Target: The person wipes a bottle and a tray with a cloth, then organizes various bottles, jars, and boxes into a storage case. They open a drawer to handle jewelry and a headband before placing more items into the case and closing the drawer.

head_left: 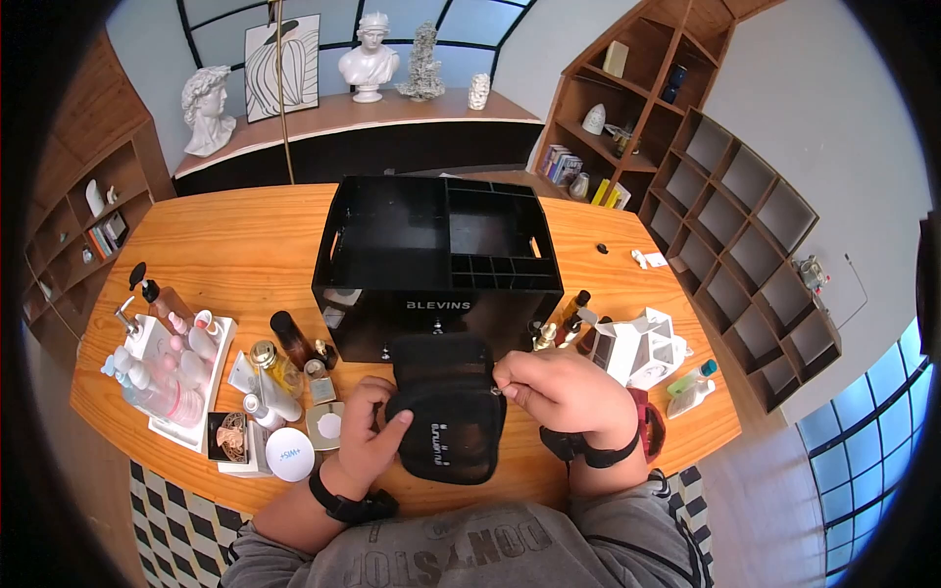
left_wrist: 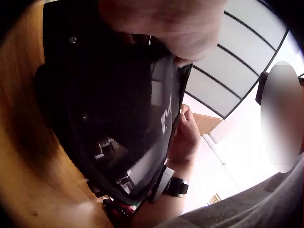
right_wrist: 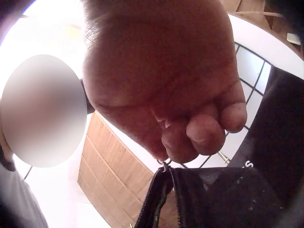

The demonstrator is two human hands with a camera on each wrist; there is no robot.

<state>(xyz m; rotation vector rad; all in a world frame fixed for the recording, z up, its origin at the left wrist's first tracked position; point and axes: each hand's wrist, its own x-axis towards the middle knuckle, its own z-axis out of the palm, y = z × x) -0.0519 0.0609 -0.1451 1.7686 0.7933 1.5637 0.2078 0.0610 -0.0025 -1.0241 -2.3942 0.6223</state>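
A black zip pouch (head_left: 453, 443) with see-through mesh panels and pale lettering is held up over the near edge of the table, its flap raised toward the box. My left hand (head_left: 371, 431) grips the pouch's left side, thumb on the front. At the opposite side, my right hand (head_left: 573, 387) pinches the small metal zip pull (right_wrist: 165, 166) between thumb and forefinger, the other fingers curled. Below the pull in the right wrist view, the two toothed zip edges (right_wrist: 178, 204) stand apart. In the left wrist view, the pouch's dark panel (left_wrist: 109, 99) fills the middle.
A black BLEVINS organizer box (head_left: 436, 318) with compartments stands just beyond the pouch. On the left are a white tray (head_left: 223, 343) of bottles, a round white container (head_left: 290, 455) and small boxes. A white faceted box (head_left: 642, 348) and several bottles stand right.
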